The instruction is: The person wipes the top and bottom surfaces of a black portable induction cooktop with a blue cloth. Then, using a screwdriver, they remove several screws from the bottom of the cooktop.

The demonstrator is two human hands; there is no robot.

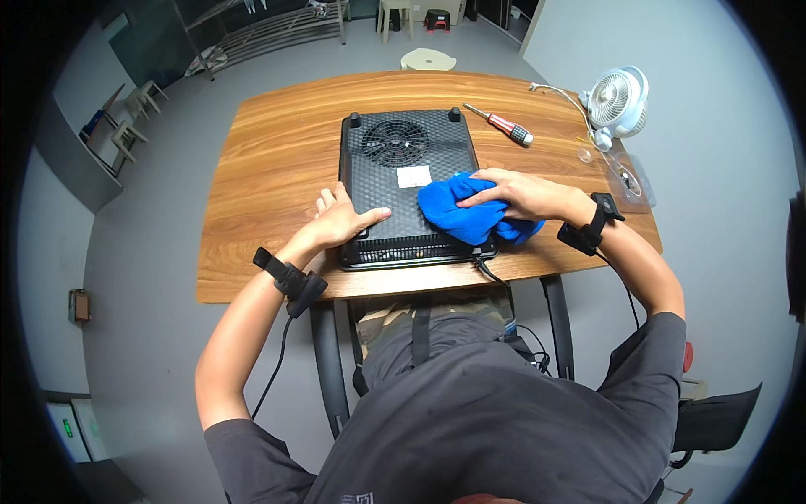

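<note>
A black induction cooker (395,189) lies upside down on the wooden table, its textured underside facing up with a round fan grille, small feet and a white label. My left hand (337,220) grips its left edge near the front corner, the thumb resting on the underside and the fingers at the side. A bunched blue cloth (460,210) is in my right hand (520,195), which presses it onto the right part of the underside. Part of the cloth hangs over the cooker's right edge and hides the surface beneath it. A black cord (484,267) leaves the cooker's front right corner.
Behind the cooker on the right lies a red-and-black-handled screwdriver (508,128). A white fan (617,101) with a cable stands at the table's right edge, beside a clear plastic tray (631,181) of small parts. A pale stool (428,60) is beyond the table (269,168).
</note>
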